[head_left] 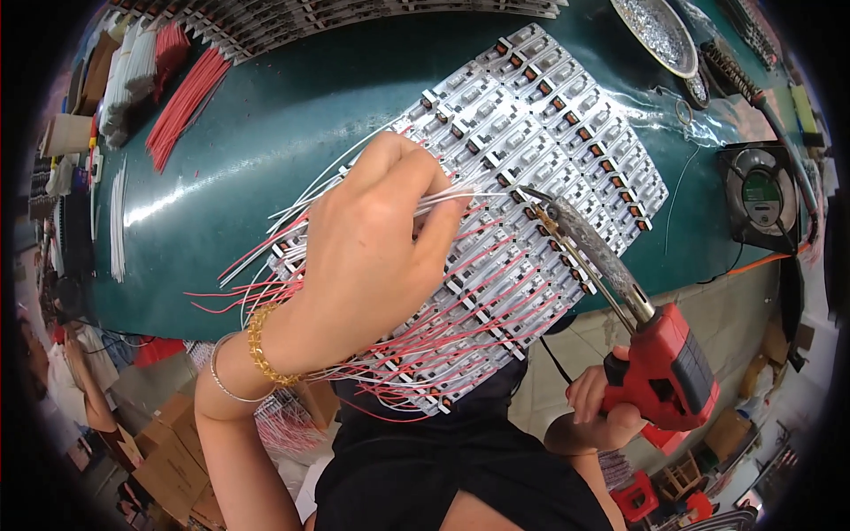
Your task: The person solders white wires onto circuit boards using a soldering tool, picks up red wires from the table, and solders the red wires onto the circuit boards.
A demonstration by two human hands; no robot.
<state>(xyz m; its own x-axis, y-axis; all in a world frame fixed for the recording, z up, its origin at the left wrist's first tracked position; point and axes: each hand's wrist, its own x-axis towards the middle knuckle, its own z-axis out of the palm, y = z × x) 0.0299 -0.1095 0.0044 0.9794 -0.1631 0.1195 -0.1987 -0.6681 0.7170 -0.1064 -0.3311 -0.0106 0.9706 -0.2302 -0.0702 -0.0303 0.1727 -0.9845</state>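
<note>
A large panel of small grey circuit boards (567, 115) lies slanted across the front edge of the green table. Rows of red wires (496, 292) and white wires are attached over its nearer left part. My left hand (372, 221) is closed above the panel, pinching a small bundle of white wires (456, 195) whose ends point right. My right hand (606, 403) grips the handle of a red soldering gun (668, 372). Its dark hot tip and a thin brass-coloured feed tube meet the panel just beside the white wire ends. My left palm and fingertips are partly hidden.
Bundles of red wires (186, 106) and white wires (131, 80) lie at the far left. More panels (354, 16) line the back. At right are a metal dish (657, 35) of shiny bits, a spring holder (730, 66) and a black fan-like device (760, 196). A person (75, 380) sits at left.
</note>
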